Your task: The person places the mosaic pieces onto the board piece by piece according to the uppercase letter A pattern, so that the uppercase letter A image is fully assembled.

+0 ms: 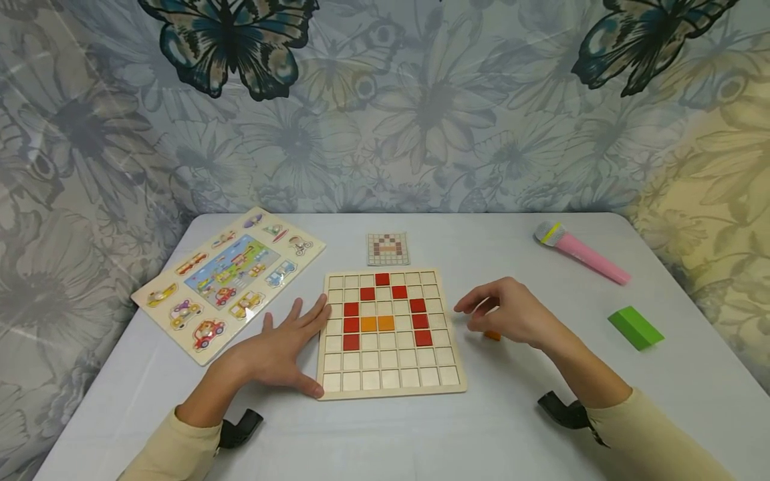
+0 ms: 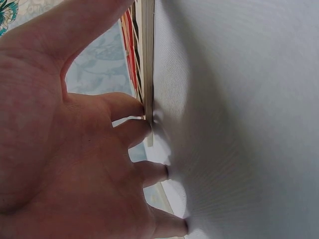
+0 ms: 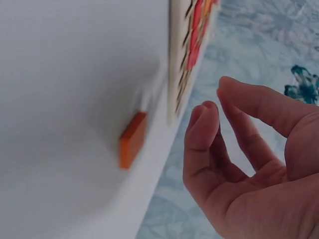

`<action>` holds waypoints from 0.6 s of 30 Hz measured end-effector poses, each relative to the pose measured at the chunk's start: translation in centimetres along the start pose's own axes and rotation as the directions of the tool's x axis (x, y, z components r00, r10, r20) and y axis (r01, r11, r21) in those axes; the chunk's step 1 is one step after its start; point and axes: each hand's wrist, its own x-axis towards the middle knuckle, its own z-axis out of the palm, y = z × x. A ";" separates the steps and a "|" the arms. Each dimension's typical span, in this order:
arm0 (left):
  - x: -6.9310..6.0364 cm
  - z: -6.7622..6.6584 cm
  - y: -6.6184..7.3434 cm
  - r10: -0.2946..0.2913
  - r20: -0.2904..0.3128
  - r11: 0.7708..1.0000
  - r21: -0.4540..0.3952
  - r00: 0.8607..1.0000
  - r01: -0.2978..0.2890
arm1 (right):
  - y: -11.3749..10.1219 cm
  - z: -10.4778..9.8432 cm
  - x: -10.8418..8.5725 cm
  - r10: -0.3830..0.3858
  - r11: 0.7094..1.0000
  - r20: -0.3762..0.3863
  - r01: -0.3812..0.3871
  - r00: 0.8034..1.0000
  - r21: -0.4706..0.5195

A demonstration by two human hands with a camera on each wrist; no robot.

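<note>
A wooden grid board (image 1: 392, 393) lies mid-table, with red tiles (image 1: 351, 325) in an arch and two orange tiles (image 1: 377, 324) side by side in one row. My left hand (image 1: 283, 351) is spread along its left edge, fingertips and thumb touching that side; the left wrist view shows straight fingers at the board's edge (image 2: 148, 59). Just right of the board hovers my right hand (image 1: 508, 310), fingers loosely bent and holding nothing. Beneath it a loose orange tile (image 3: 132, 142) lies on the table, apart from the fingers and partly hidden in the head view.
Behind the board lies a small pattern card (image 1: 388, 249). A vehicle picture puzzle (image 1: 201, 354) sits at the left. On the right are a pink toy microphone (image 1: 586, 255) and a green block (image 1: 635, 327). A patterned cloth (image 1: 433, 147) hangs behind the table.
</note>
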 end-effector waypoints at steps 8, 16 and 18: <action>-0.1 0.1 -0.2 0.012 -0.001 1.000 -0.014 1.000 -0.012 | 2.0 -0.5 -1.3 0.050 0.998 -0.047 -0.051 0.998 -0.024; -0.1 0.1 -0.2 0.014 -0.011 1.000 -0.003 1.000 -0.014 | 3.3 -0.9 -1.9 0.066 0.997 -0.056 -0.068 0.996 -0.040; 0.0 0.1 -0.2 0.016 -0.012 1.000 -0.002 1.000 -0.016 | 3.5 -0.8 -1.9 0.081 0.996 -0.059 -0.083 0.995 -0.036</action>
